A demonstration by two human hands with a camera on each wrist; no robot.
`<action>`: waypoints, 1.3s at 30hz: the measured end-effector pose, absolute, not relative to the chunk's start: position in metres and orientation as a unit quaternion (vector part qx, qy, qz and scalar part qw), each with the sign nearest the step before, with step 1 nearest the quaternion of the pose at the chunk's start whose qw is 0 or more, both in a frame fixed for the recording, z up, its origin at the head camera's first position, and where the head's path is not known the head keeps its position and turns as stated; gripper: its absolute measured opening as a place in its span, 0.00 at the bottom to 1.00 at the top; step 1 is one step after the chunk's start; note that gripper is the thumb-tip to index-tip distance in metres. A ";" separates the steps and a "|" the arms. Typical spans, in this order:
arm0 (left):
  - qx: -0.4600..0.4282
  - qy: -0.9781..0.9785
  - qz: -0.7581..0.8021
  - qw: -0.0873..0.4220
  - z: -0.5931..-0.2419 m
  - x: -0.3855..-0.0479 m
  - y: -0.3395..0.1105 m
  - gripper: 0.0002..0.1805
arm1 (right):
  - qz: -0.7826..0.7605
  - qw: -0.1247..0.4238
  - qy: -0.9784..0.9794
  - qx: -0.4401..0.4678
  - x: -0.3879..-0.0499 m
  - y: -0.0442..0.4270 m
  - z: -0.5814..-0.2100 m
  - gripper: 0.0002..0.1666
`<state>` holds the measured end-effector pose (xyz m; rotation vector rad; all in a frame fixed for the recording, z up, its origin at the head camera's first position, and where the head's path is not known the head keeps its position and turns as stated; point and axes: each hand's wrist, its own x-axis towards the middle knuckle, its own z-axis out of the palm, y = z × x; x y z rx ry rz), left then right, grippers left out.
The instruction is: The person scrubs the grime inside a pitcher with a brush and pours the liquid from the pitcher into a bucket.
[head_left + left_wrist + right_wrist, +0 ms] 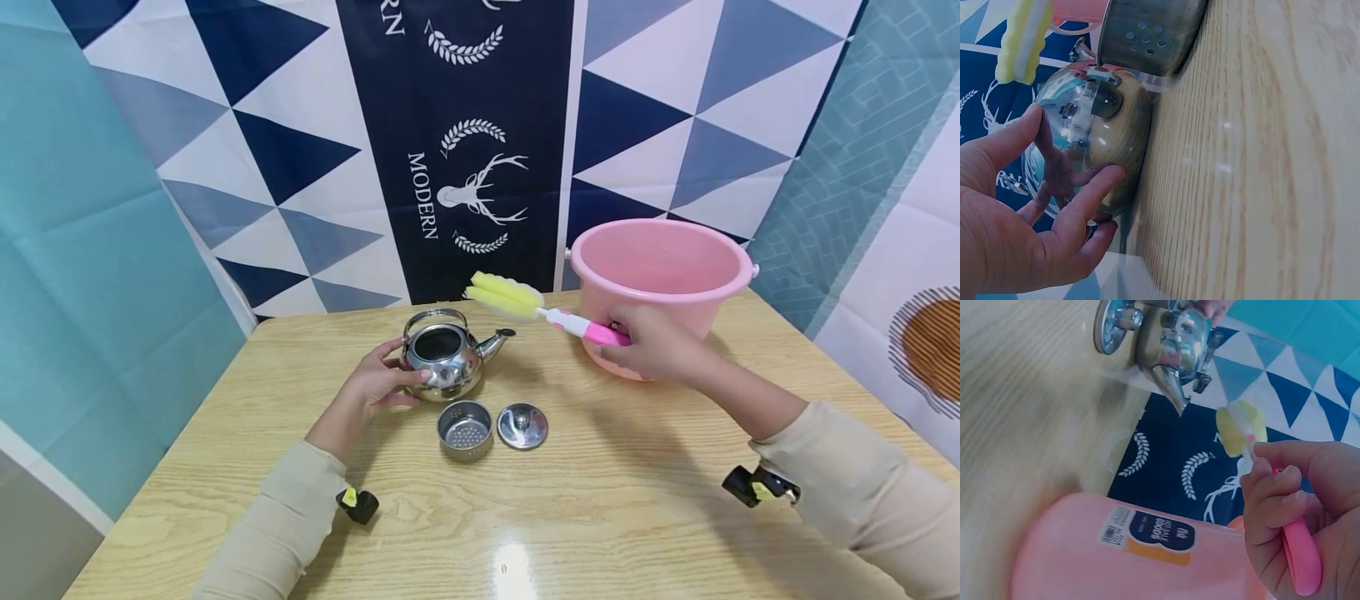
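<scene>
A shiny metal teapot [448, 367] without its lid stands on the table, spout to the right. The left hand [386, 379] holds its left side, thumb and fingers spread round the body; the left wrist view shows this hand [1041, 212] against the polished pot [1100, 137]. The right hand [656, 343] grips the pink and white handle of a brush [585, 327], its yellow sponge head [506, 296] raised to the right of and above the pot. In the right wrist view, fingers of the right hand [1300, 512] curl round the pink handle [1300, 556].
A perforated metal strainer [465, 432] and a round metal lid [522, 426] lie in front of the teapot. At the back right, a pink bucket [660, 308] stands behind the right hand. Patterned cloth [300, 125] hangs behind the wooden table [420, 517].
</scene>
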<state>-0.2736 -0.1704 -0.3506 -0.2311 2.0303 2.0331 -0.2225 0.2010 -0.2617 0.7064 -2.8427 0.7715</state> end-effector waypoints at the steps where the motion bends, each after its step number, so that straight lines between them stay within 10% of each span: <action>1: -0.078 0.699 0.699 0.128 -0.351 -0.273 -0.170 0.48 | 0.247 0.057 -0.938 0.235 -0.222 0.200 -0.260 0.07; 39: -0.074 0.694 0.704 0.131 -0.352 -0.274 -0.171 0.48 | 0.091 0.036 -0.956 0.276 -0.227 0.159 -0.197 0.16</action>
